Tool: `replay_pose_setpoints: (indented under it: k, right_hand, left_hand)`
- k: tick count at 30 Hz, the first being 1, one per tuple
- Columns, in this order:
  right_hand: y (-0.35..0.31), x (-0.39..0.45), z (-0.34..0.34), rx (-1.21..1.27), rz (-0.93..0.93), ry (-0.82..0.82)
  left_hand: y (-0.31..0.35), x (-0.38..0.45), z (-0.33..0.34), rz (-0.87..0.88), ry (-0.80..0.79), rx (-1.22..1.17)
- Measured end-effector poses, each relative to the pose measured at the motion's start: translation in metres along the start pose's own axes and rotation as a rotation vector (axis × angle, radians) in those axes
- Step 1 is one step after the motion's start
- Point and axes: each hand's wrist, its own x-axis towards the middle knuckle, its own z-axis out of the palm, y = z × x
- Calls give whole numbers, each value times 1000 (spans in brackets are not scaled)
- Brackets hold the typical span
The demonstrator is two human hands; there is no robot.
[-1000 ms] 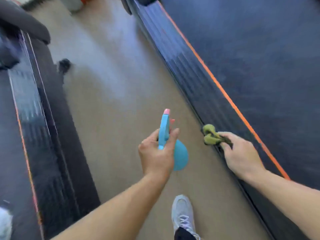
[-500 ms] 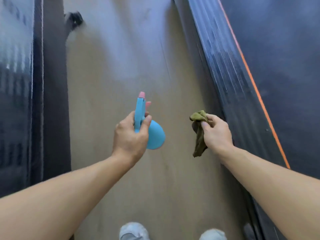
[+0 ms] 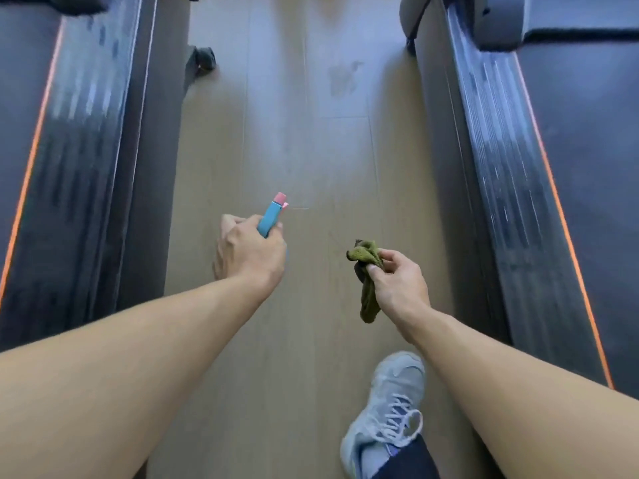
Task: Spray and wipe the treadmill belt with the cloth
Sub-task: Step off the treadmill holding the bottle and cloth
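Observation:
My left hand (image 3: 249, 252) grips a blue spray bottle (image 3: 271, 217) with a pink nozzle; only its head shows above my fingers. My right hand (image 3: 397, 283) pinches a crumpled olive-green cloth (image 3: 366, 281) that hangs down over the floor. Both hands are above the wooden aisle between two treadmills. The right treadmill's dark belt (image 3: 594, 140) lies beyond an orange stripe and a ribbed side rail (image 3: 498, 160). The left treadmill's belt (image 3: 20, 84) runs along the left edge.
A pale wooden floor (image 3: 301, 140) runs between the machines. A small black wheel (image 3: 204, 58) juts from the left treadmill's frame. My grey sneaker (image 3: 387, 409) stands on the floor at the bottom right. A grey upright base (image 3: 498, 25) sits at the right treadmill's front.
My right hand with the cloth has come off the right treadmill's side rail and moved over the aisle. My view has swung to face straight down the aisle, so both treadmills show.

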Motion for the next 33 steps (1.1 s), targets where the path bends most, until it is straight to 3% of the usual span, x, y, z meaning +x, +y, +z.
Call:
replay_pose_setpoints:
  k: [6,14,22,33]
  right_hand:
    - [-67,104,-3,-24,46,-17]
    - [-142,198,6,-27,93,-2]
    - [-233,312,38,59,121,31]
    - [-292,471,65,74,78,76]
  left_hand:
    - [58,100,0,-135,-29,-89]
    - [137,194,16,-216,-192,-262]
    - [188,325,36,-168,-324,-227]
    - [249,462,87,-66,-260,-228]
